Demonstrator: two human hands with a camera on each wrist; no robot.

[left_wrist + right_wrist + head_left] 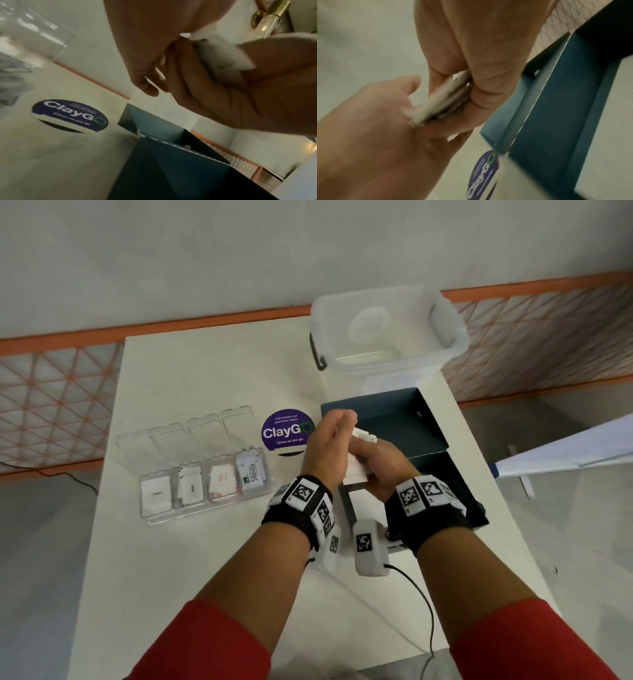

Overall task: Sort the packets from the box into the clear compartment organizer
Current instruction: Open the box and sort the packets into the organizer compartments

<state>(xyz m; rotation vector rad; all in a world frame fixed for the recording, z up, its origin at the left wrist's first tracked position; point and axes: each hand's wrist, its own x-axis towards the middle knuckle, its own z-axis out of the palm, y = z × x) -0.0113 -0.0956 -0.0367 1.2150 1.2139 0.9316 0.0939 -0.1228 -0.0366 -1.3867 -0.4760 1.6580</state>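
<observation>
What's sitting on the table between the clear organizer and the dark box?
In the head view, a round purple ClayGo sticker lies between the organizer and box.

Bare table (pixel 212 378) beyond organizer (pixel 205 481)
</observation>
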